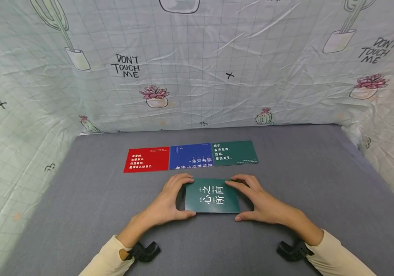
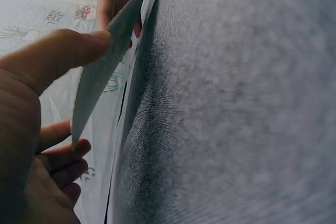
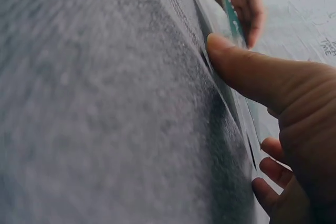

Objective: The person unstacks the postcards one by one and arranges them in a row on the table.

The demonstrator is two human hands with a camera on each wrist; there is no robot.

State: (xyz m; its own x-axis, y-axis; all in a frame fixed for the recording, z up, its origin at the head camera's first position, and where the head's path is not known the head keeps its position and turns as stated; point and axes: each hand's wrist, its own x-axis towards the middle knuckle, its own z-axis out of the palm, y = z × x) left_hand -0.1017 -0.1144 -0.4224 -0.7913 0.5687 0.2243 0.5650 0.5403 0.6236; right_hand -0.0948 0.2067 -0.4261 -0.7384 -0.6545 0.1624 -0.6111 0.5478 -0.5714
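A dark green card [image 1: 200, 195] with white Chinese characters is held above the grey table. My left hand [image 1: 167, 199] grips it at its left end, thumb on the near edge and fingertips on the far edge. The left wrist view shows the card [image 2: 102, 69] tilted, with the left thumb [image 2: 84, 45] against it. Over its far right corner reach fingertips of my right hand [image 1: 260, 199], whose thumb lies just off the near right corner. In the right wrist view the right thumb [image 3: 252, 69] hides part of the card.
Beyond the hands, a red card [image 1: 146, 159], a blue card [image 1: 190, 153] and another green card [image 1: 238, 153] lie side by side in a row. A printed cloth [image 1: 197, 50] rises behind the grey table [image 1: 90, 199] and along both sides.
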